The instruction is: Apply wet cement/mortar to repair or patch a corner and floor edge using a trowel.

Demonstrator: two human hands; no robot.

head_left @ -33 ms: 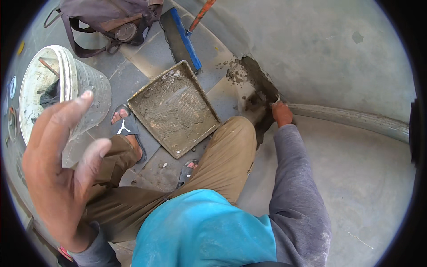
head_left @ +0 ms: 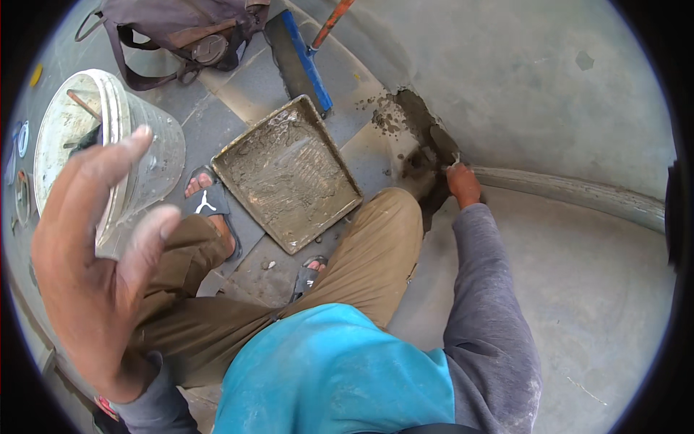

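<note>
My right hand (head_left: 464, 184) grips a small trowel (head_left: 443, 145), its blade against wet grey mortar (head_left: 419, 116) at the foot of the wall. Raised at the left, my left hand (head_left: 101, 260) holds nothing; its thumb and fingers curve apart in front of a white plastic bucket (head_left: 155, 170). Between my feet and the wall lies a square shallow tray (head_left: 340, 159) smeared with wet mortar. Just beyond the tray, a blue squeegee-like blade (head_left: 303, 61) with an orange handle rests on the tiles.
A dark backpack (head_left: 166, 25) lies at the top left. The grey wall (head_left: 549, 87) rises on the right, with a rounded ledge (head_left: 571, 188) along a pale concrete surface (head_left: 564, 304). My knee (head_left: 390, 217) is beside the tray, and small debris dots the tiles.
My right hand has shifted slightly right, and more of the trowel blade shows. My left hand has moved a little up and left. The whole view has shifted slightly.
</note>
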